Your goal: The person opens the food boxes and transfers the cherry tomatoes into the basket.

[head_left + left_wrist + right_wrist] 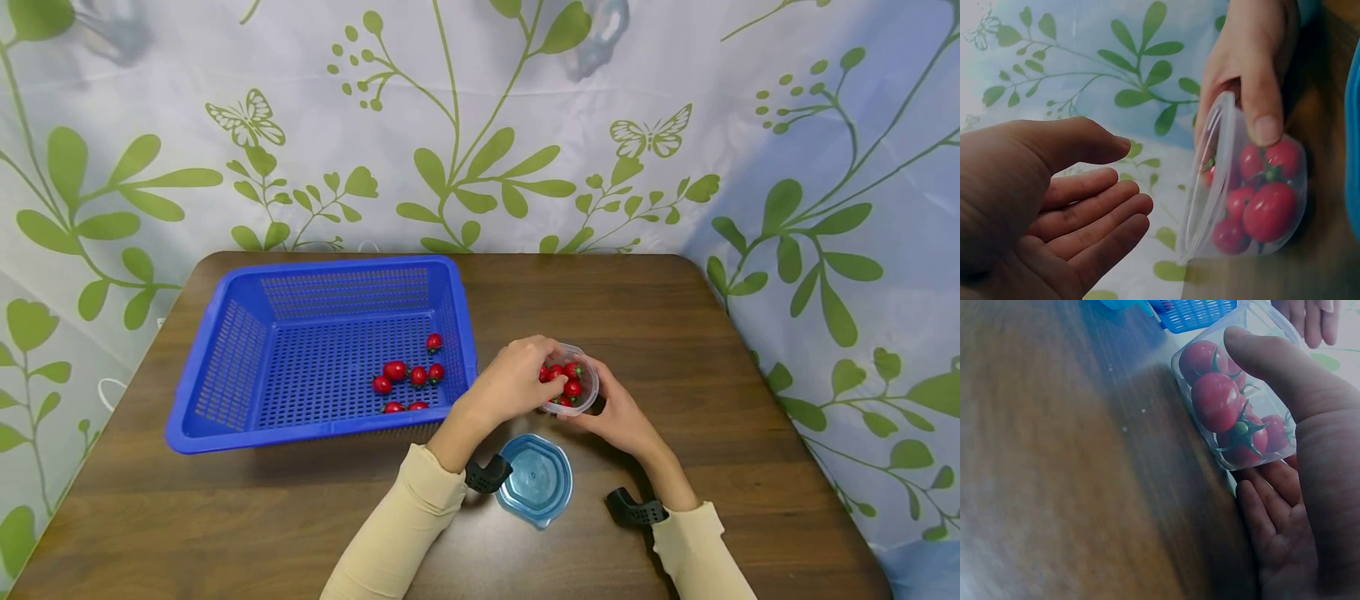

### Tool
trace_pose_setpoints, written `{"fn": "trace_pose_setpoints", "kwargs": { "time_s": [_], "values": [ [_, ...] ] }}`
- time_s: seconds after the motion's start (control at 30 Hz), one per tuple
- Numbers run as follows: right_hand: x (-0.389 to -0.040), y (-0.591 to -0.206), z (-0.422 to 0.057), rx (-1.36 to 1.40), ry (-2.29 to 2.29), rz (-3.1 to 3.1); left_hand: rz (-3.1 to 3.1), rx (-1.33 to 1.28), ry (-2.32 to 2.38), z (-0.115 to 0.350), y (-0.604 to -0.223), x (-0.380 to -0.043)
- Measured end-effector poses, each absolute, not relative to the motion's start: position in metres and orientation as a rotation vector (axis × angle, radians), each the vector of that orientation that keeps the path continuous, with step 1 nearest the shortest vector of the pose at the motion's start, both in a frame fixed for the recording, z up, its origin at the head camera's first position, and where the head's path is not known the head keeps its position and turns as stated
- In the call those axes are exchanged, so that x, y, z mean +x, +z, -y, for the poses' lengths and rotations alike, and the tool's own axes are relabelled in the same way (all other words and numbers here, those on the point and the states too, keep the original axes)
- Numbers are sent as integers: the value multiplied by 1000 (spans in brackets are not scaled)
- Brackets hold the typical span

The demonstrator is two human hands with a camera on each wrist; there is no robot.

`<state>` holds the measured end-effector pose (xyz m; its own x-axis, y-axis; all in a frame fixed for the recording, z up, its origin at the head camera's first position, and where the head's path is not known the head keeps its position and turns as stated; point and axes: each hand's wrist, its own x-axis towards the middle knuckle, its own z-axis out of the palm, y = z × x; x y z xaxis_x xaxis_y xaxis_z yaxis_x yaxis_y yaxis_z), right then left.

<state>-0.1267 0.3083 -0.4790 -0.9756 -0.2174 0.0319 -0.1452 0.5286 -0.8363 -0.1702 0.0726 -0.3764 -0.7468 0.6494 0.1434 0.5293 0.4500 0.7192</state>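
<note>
You have room over the brown wooden table (675, 333) right of your right hand (621, 415); the walled, blue, perforated plastic basket (315, 431) blocks leftward, a translucent blue plastic piece (534, 477) nearer you.

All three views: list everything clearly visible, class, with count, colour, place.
Table: one, brown, underneath
Plastic basket: one, blue, table's left
Tub: one, clear, right of basket
Cherry tomatoes: seven visible, red, in basket; several in tub
Lid: one, translucent blue, nearer than tub
Leaf-print backdrop: one, white and green, around table
Wrist mounts: two, black, left and right
Sleeves: two, cream, near edge
Left fingers: one set, bare, at tub's opening
Right fingers: one set, bare, round tub
</note>
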Motion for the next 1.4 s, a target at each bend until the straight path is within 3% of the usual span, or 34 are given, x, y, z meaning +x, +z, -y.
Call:
{"fn": "trace_pose_setpoints", "kwargs": {
  "time_s": [1.4],
  "values": [
    [-127, -477, -308, -367, -1473, -2689, -2751, 985, 1009, -110, -421, -169]
  ]
}}
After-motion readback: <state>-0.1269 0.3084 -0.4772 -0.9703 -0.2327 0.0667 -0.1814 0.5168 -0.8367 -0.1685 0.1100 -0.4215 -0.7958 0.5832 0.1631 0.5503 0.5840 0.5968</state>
